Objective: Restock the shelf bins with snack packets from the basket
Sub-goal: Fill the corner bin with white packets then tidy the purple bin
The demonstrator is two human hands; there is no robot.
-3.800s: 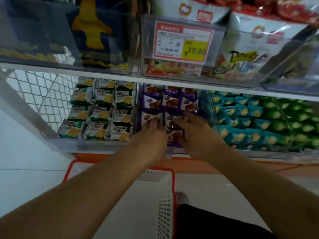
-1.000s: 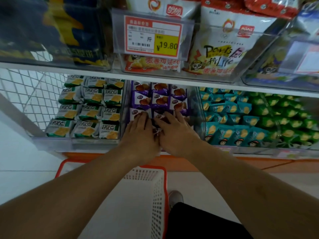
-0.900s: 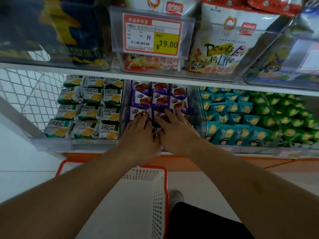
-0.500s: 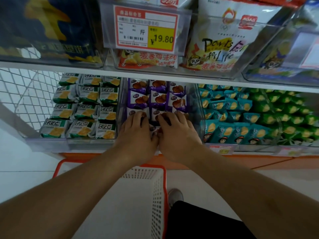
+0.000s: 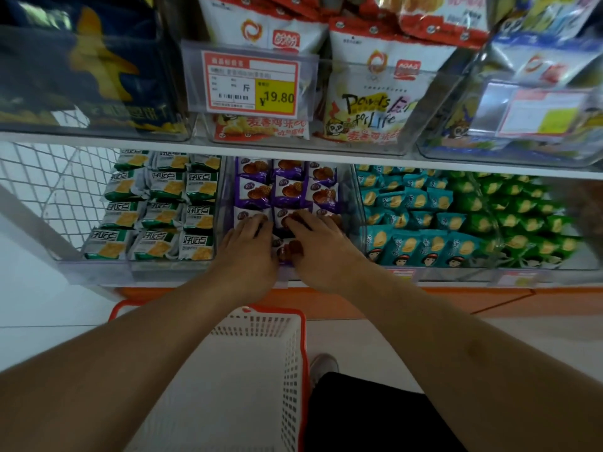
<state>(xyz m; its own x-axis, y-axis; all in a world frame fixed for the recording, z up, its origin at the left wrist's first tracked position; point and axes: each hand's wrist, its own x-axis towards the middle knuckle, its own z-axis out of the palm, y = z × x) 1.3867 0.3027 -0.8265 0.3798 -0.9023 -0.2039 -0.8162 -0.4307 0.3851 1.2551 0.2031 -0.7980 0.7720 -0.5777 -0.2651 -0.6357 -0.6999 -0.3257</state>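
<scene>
Since half a second ago my hands have drawn slightly apart, so a purple packet (image 5: 287,251) now shows between them at the front of the middle bin (image 5: 354,203). My left hand (image 5: 248,252) lies flat on the front rows of purple packets, its fingers straight and resting on the wrappers, gripping nothing. My right hand (image 5: 321,247) lies just beside it, fingers spread and pressing down on the same rows, its grip likewise loose and clamped on nothing. Green packets (image 5: 156,207) fill the bin to the left, teal packets (image 5: 411,223) the bin to the right. The white basket (image 5: 261,370) with its red rim stands on the floor below my arms; I cannot tell what lies inside it.
</scene>
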